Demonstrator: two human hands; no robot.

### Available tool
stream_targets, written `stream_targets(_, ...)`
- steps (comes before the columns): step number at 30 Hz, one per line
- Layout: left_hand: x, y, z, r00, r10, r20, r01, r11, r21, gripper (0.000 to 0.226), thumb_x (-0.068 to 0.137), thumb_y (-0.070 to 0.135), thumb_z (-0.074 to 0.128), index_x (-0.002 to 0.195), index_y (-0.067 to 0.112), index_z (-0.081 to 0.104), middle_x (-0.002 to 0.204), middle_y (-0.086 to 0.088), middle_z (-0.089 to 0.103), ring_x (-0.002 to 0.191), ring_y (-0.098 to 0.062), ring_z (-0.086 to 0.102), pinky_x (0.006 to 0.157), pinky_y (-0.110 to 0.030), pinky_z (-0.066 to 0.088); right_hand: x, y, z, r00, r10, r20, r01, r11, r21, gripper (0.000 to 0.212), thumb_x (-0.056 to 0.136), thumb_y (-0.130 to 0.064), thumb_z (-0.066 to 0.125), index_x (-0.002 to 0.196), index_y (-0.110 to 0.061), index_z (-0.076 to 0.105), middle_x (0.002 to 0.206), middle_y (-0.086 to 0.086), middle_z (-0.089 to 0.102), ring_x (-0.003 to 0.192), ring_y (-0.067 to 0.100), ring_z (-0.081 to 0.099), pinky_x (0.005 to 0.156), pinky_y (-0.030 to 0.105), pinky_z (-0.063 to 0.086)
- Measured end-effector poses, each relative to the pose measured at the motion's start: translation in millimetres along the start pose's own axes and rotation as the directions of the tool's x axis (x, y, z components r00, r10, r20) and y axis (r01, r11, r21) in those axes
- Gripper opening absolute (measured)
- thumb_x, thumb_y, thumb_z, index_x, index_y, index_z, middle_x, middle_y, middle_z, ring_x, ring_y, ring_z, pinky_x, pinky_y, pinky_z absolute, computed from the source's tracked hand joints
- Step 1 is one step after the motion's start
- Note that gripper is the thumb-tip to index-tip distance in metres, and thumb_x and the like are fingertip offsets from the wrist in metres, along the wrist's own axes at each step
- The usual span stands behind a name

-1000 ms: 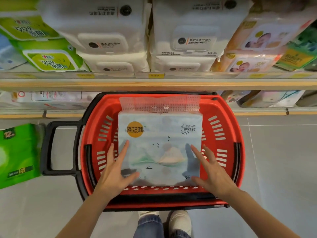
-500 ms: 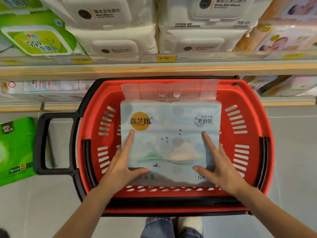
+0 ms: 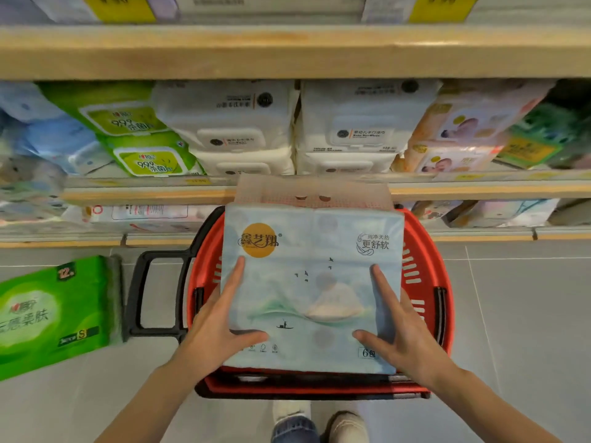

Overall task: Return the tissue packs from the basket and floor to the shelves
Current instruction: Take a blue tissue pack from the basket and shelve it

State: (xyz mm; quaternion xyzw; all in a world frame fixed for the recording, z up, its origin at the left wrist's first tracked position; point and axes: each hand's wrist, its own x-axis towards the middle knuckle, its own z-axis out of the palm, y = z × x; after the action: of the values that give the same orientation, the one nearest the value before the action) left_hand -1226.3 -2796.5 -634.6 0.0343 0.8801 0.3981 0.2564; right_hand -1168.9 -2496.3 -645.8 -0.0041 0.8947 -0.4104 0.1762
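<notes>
Over the basket, the left hand and right hand gripped the pack; next it needed a free shelf spot.

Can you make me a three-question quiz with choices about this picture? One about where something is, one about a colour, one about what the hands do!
1. Where is the green pack?
A. On the floor, left of the basket.
B. In the basket.
C. On the top shelf.
2. What colour is the basket?
A. Blue.
B. Red.
C. Yellow.
3. What are the hands doing?
A. Hanging empty.
B. Pointing at a shelf.
C. Holding the pale pack.
Answers: 1 A, it lies on the tiles beside the basket. 2 B, its rim is red. 3 C, the left hand and right hand each hold a side.
</notes>
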Motion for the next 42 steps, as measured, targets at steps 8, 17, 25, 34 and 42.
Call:
stream_targets(8, -81.9, 118.2, -81.8, 0.984, 0.134, -0.120, -0.140, 0.989, -0.039, 0.114, 0.062, 0.027, 0.082, 0.135, 0.057, -0.001, 0.130, 0.041, 0.016, 0.121, 0.026, 0.017, 0.103, -0.007, 0.024, -55.7, -116.4, -100.0, 0.985, -0.120, -0.125, 0.115, 0.992, -0.043, 0.092, 0.073, -0.063, 0.054, 0.140, -0.050, -0.007, 0.149, -0.013, 0.022, 0.134, 0.012, 0.025, 0.100, 0.014, 0.026)
stream_targets(17, -196.0, 236.2, -187.0, 0.919, 0.276, -0.282, -0.283, 0.959, 0.017, 0.116, 0.043, 0.065, 0.077, 0.133, 0.065, 0.004, 0.138, 0.036, 0.027, 0.131, 0.007, 0.031, 0.109, -0.027, 0.033, -135.4, -267.5, -202.5, 0.917, -0.275, -0.288, 0.263, 0.961, -0.081, 0.090, 0.066, -0.066, 0.060, 0.131, -0.066, -0.002, 0.138, -0.025, 0.030, 0.124, -0.002, 0.032, 0.095, 0.009, 0.030)
stream_targets(25, -302.7, 324.4, -282.3, 0.767, 0.462, -0.446, -0.464, 0.879, 0.111, 0.112, 0.035, 0.066, 0.078, 0.127, 0.071, 0.014, 0.123, 0.036, 0.042, 0.115, -0.001, 0.052, 0.092, -0.029, 0.050, -211.6, -398.2, -257.8, 0.791, -0.425, -0.439, 0.430, 0.898, -0.094, 0.089, 0.060, -0.074, 0.058, 0.135, -0.059, 0.014, 0.135, -0.037, 0.033, 0.128, 0.000, 0.038, 0.104, 0.026, 0.036)
stream_targets(34, -408.5, 395.1, -370.1, 0.547, 0.619, -0.563, -0.573, 0.768, 0.286, 0.114, 0.028, 0.085, 0.062, 0.127, 0.071, 0.008, 0.121, 0.037, 0.038, 0.118, -0.004, 0.049, 0.095, -0.030, 0.047, -279.8, -533.1, -303.7, 0.608, -0.590, -0.531, 0.551, 0.795, -0.252, 0.095, 0.057, -0.071, 0.062, 0.136, -0.058, 0.012, 0.133, -0.025, 0.038, 0.125, -0.001, 0.038, 0.103, 0.022, 0.033)
stream_targets(42, -426.9, 453.5, -444.9, 0.319, 0.717, -0.620, -0.680, 0.629, 0.378, 0.107, 0.029, 0.084, 0.065, 0.121, 0.076, 0.012, 0.130, 0.035, 0.035, 0.125, -0.007, 0.047, 0.099, -0.039, 0.046, -273.6, -614.6, -355.7, 0.409, -0.712, -0.571, 0.635, 0.671, -0.382, 0.095, 0.069, -0.038, 0.075, 0.133, -0.063, 0.010, 0.141, -0.014, 0.035, 0.131, -0.002, 0.032, 0.110, 0.025, 0.029)
